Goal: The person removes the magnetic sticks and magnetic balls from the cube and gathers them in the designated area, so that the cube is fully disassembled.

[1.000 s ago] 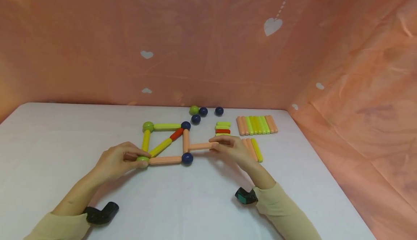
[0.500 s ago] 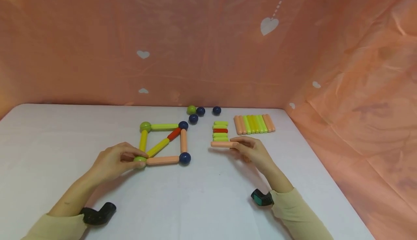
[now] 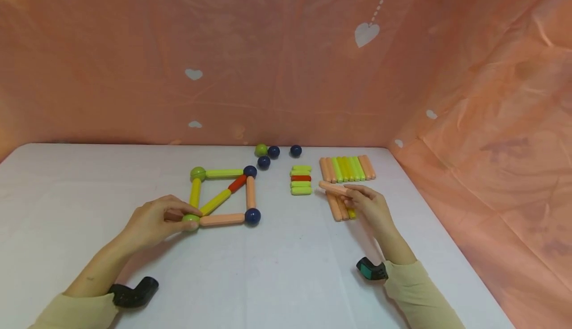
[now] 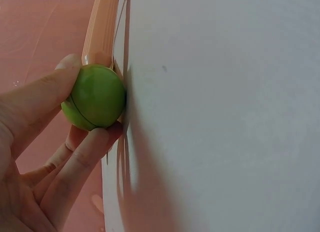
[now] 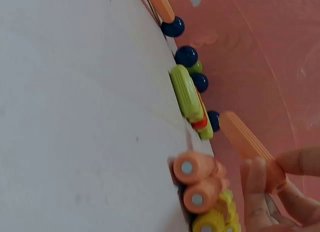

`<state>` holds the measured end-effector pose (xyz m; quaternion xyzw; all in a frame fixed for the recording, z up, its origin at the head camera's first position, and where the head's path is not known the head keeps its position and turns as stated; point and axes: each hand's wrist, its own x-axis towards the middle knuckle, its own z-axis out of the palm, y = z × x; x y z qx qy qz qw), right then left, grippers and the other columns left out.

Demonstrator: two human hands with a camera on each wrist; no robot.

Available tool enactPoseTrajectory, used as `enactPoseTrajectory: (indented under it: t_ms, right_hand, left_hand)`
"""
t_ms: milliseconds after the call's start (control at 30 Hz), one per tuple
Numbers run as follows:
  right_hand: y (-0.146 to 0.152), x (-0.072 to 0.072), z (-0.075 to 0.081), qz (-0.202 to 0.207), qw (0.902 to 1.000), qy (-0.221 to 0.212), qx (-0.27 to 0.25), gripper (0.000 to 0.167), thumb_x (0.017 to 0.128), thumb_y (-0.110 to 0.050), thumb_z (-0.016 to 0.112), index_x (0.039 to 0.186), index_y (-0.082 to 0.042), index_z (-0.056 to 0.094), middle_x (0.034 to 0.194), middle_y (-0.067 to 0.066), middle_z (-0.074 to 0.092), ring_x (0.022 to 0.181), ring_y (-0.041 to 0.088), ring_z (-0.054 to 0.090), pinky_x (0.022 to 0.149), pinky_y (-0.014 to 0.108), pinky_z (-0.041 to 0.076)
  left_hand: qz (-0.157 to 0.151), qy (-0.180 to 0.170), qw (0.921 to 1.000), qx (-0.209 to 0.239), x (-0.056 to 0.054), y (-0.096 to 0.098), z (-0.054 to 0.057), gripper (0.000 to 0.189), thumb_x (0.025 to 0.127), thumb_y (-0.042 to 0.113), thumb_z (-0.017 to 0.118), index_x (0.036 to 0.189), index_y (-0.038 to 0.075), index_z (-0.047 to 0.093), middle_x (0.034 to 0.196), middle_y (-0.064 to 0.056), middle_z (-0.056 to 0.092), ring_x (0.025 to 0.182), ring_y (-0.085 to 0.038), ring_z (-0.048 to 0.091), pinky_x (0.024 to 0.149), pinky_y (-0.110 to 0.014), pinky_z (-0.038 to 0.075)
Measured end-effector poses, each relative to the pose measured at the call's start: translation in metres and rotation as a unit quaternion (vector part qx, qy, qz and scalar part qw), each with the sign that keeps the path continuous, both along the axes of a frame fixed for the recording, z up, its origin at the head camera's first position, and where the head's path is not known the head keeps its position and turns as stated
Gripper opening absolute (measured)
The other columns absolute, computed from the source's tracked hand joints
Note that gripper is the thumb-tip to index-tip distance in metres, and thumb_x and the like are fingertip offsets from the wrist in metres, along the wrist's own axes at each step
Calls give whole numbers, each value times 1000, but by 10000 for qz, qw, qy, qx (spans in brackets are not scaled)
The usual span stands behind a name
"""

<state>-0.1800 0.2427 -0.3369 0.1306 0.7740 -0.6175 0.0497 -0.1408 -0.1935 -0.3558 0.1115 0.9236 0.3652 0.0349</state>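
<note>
My left hand (image 3: 154, 222) pinches a green ball (image 4: 97, 97) between thumb and fingers. That ball is the near-left corner of a four-sided frame of rods and balls lying on the table. A peach rod (image 3: 222, 219) runs from it to a dark blue ball (image 3: 252, 216); a yellow rod (image 3: 215, 203) and a short red rod (image 3: 237, 184) form the diagonal. My right hand (image 3: 371, 207) holds a loose peach magnetic rod (image 5: 247, 139) by one end, raised over a small row of peach and yellow rods (image 3: 335, 207).
Short green rods (image 3: 301, 190) and a red one lie stacked right of the frame. Behind them sit several loose balls (image 3: 263, 162). A row of long rods (image 3: 347, 169) lies at the back right. A pink curtain (image 3: 286, 71) hangs behind the white table (image 3: 277, 279).
My right hand has carried the peach rod away from the frame, rightward to above the small rod row. My left hand keeps its pinch on the green ball.
</note>
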Motion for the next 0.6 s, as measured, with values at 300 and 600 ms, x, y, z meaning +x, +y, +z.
enactPoseTrajectory:
  t_ms: [300, 600]
  right_hand:
    - [21, 1, -6, -958, 9925, -193, -730, 43, 96, -20, 56, 133, 2, 50, 88, -7, 64, 84, 3, 65, 82, 18, 53]
    - [36, 7, -5, -1109, 9903, -521, -662, 49, 96, -20, 56, 137, 3, 44, 93, -5, 61, 78, 0, 62, 79, 15, 52]
  left_hand:
    - [-18, -26, 10000, 85, 0, -1, 0, 26, 78, 33, 79, 100, 21, 75, 96, 2, 65, 90, -20, 70, 78, -42, 50]
    - [33, -141, 9999, 55, 1, 0, -1, 26, 78, 34, 79, 101, 21, 75, 97, 1, 64, 92, -22, 69, 77, -42, 49]
